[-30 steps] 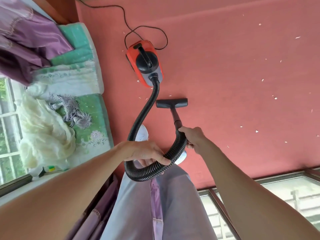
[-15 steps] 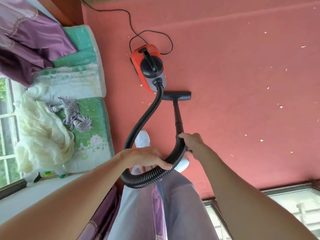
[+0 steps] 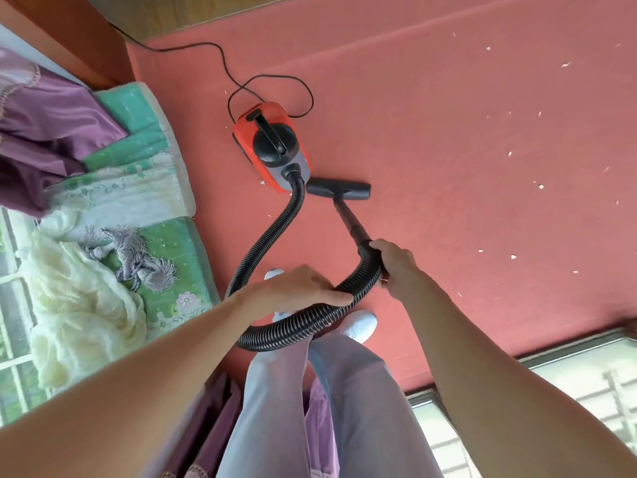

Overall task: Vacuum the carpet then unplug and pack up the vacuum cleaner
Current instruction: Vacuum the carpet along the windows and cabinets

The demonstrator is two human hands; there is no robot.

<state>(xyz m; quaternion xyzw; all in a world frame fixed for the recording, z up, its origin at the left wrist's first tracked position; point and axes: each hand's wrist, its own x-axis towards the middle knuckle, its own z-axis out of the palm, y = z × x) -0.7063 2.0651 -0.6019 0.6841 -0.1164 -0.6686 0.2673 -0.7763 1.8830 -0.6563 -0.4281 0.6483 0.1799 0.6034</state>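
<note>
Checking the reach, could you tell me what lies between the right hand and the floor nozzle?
Head view: only the black wand joins right hand to floor nozzle.

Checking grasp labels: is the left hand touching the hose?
Touching. Head view: the left hand wraps over the black ribbed hose, thumb lying along its top, no gap between them.

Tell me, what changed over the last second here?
The black floor nozzle slid forward, ending beside the red canister vacuum cleaner. Both hands kept their grips: left hand on the black ribbed hose, right hand at its wand end. The cleaner stayed put.
</note>
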